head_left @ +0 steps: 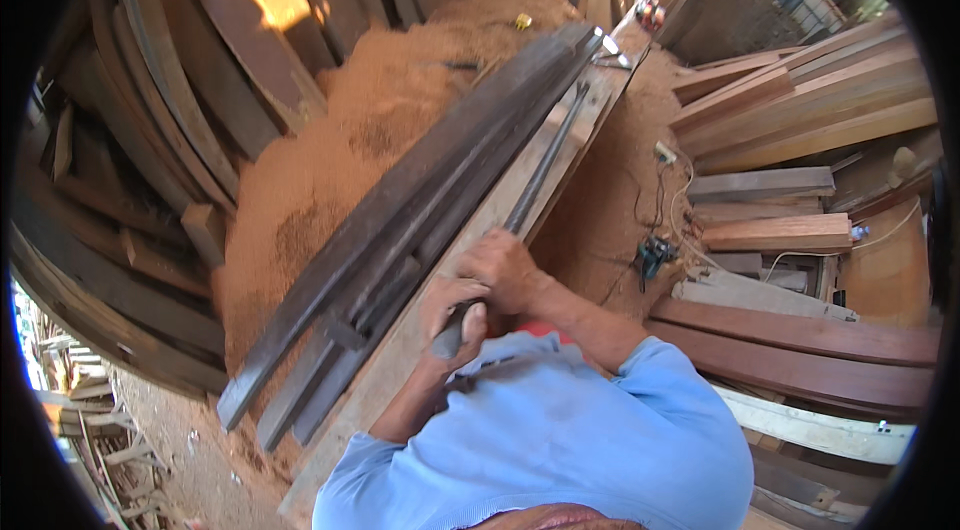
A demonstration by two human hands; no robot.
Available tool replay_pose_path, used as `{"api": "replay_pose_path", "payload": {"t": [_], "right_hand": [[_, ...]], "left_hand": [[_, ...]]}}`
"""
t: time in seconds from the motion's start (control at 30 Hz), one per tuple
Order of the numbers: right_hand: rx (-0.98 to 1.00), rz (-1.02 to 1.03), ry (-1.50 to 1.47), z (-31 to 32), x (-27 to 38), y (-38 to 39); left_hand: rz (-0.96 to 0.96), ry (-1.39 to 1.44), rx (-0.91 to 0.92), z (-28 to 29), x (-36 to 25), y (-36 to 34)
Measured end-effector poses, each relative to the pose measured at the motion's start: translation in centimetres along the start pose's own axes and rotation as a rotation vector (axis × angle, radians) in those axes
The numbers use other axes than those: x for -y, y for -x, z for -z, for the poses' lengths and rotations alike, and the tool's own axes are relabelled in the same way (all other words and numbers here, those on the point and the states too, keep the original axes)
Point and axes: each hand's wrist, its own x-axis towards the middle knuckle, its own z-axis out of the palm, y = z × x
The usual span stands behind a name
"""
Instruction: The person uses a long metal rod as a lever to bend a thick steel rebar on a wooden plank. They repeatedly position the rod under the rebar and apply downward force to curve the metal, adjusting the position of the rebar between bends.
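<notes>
Both of my hands grip a long dark bar (543,175), which slants away to the far right and narrows toward its far end. My left hand (447,302) is closed around the thick near end, close to my body. Just ahead of it, my right hand (508,273) wraps the bar, the two hands almost touching. Under the bar runs a pale wooden bench plank (495,198). Along the bench's left side lie several long dark timbers (430,145), side by side. The bar's far tip is near a metal piece (612,52) at the bench end.
Reddish sawdust (345,110) is heaped behind the bench. Boards (170,60) lean upright at the left, and stacked beams (800,100) fill the right. A green power tool (655,255) and cords lie on the floor right of me. A red-and-silver device (650,14) sits past the bench end.
</notes>
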Motion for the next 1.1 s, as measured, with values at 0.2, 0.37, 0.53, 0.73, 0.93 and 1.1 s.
{"api": "replay_pose_path", "payload": {"t": [0.2,0.37,0.53,0.73,0.93,1.1], "right_hand": [[0.033,0.002,0.065,-1.9,-1.6,-2.2],[-0.003,0.001,0.046,-1.4,-1.0,-2.2],[-0.168,-0.131,0.022,2.0,-1.9,-3.7],[-0.326,-0.303,0.123,7.5,-7.2,-3.4],[-0.048,-1.041,0.279,6.9,-25.1,6.6],[0.281,-1.151,0.408,5.4,-37.6,10.0]], "left_hand": [[0.073,-0.18,0.021,5.5,2.5,0.3],[-0.046,0.474,-0.27,0.4,0.1,-2.1],[-0.174,0.468,-0.093,-1.0,-1.7,-8.7],[-0.19,0.456,-0.027,-1.8,-3.5,-17.4],[-0.289,0.434,0.089,-3.8,-3.7,-27.3],[-0.262,0.497,0.221,-4.6,-5.5,-35.6]]}}
